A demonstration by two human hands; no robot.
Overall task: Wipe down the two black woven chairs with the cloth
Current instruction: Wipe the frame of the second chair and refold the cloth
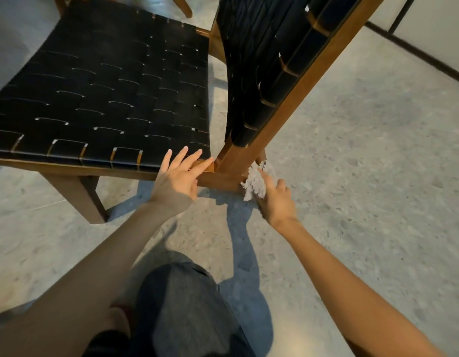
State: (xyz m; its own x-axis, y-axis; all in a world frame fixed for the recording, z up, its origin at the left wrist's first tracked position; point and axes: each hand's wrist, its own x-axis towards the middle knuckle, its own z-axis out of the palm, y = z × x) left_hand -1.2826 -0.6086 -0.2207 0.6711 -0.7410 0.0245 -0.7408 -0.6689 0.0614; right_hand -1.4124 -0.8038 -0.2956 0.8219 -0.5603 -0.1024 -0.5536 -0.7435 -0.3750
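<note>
**Cloth point(254, 182) down at the chair point(107, 86) corner**

Head view: right hand point(276, 202) grips it bunched against the rear post point(238, 161); left hand point(178, 176), fingers point(183, 157) spread, rests on the seat edge. Wad could slip loose, leaving woven straps skipped

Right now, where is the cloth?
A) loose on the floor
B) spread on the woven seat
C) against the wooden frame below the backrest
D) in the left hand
C: the right hand holds the white cloth against the wooden frame below the woven backrest; the left hand is bare.
</note>
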